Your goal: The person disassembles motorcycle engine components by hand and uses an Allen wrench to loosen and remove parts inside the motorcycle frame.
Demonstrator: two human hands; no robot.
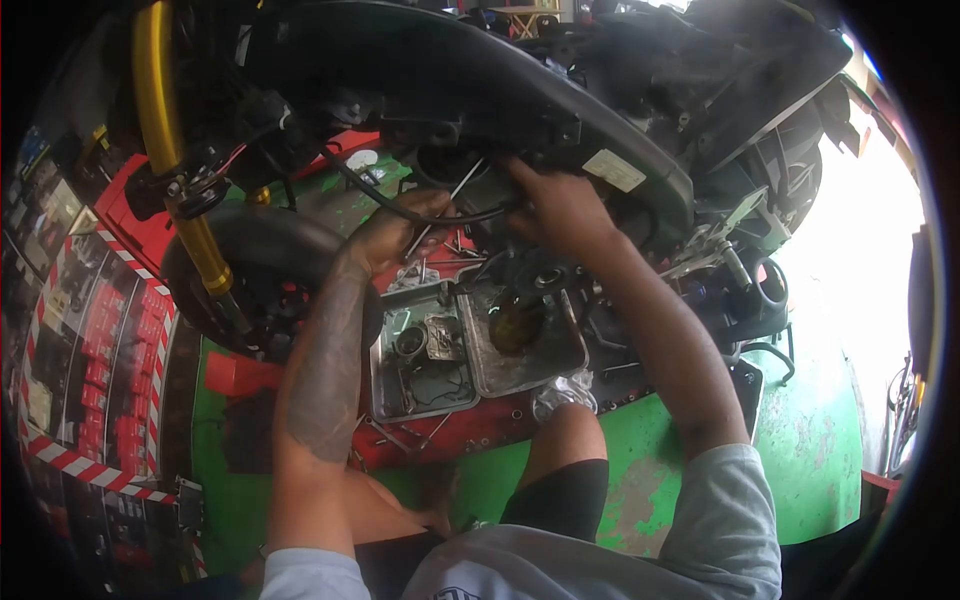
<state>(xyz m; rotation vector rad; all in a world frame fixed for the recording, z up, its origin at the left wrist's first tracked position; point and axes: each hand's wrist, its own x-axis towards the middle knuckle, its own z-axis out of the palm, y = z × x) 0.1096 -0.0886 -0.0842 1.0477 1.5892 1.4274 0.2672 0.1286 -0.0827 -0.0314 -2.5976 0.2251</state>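
Note:
My left hand [402, 232] is closed around a thin metal rod [465, 180], which slants up to the right toward a dark round opening under the motorcycle's body [430, 70]. The rod's lower end sticks out below my fingers. A black cable or hose [375, 192] curves past this hand. My right hand [568, 208] reaches up beneath the body's lower edge, its index finger stretched out against the dark parts there. Its other fingers are partly lost in shadow, and I see nothing held in it.
Below my hands lie two metal trays, one with metal parts [374, 385] and one with dark yellowish liquid [580, 365]. Several tools [400, 437] rest on a red mat. A gold fork tube [158, 95] and black wheel [235, 245] stand left. Crumpled foil [565, 392] lies by my knee.

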